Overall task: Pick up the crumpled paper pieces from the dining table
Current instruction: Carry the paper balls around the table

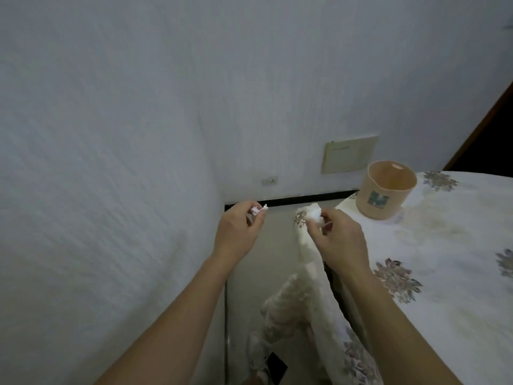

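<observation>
White paper wads could easily slip here, both pinches look light and they're out past the table [444, 259] edge. Left hand [238, 232] has its grip clamped on a tiny scrap [258, 210]; right hand [338, 237] squeezes a fluffier crumpled ball [315, 212], just short of the beige cup [384, 195], so a miss lands on the floor.

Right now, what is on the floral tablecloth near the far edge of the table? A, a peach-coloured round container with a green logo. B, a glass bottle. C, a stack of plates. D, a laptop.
A: a peach-coloured round container with a green logo stands open-topped on the floral tablecloth, just beyond the right hand, which pinches a crumpled paper piece.
</observation>
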Demonstrator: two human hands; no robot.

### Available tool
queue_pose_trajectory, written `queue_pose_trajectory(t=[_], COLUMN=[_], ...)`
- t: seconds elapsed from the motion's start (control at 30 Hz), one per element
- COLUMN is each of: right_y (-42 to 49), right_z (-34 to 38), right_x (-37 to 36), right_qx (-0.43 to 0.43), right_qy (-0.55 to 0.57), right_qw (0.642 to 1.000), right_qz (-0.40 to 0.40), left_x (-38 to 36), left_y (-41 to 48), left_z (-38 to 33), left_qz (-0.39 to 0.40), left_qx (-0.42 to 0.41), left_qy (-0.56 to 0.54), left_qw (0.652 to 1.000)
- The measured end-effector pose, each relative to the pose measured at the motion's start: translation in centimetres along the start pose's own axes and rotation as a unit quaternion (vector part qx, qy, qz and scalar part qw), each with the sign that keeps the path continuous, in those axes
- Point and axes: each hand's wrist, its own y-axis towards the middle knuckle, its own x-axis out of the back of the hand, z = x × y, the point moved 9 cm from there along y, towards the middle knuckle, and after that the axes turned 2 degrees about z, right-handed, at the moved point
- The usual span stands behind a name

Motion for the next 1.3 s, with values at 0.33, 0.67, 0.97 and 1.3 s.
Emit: queue_pose_trajectory(t=[0.33,0.67,0.97,1.3], right_y=[15.3,23.2,33.1,47.7], right_z=[0.9,0.8,-1.6,-7.8], right_x=[-6.5,-9.9,-13.0,-14.7], right_qx=[-0.014,-0.025,-0.029,-0.13], right_qy=[-0.034,-0.041,-0.047,-0.037], right_qw=[0.999,0.999,0.998,0.991], right_qz=[0.007,0.01,0.015,-0.019], left_x=[-1.9,-3.5,-8.8,-17.3], left_y=[18.0,27.2,37.2,53.2], left_z=[6.4,9.9,11.5,12.0], left_qz=[0.016,0.035,0.069,0.14], left_qx=[-0.01,-0.021,-0.033,-0.068], left_qy=[0.007,-0.014,-0.037,-0.031], left_qw=[1.0,0.999,0.996,0.987])
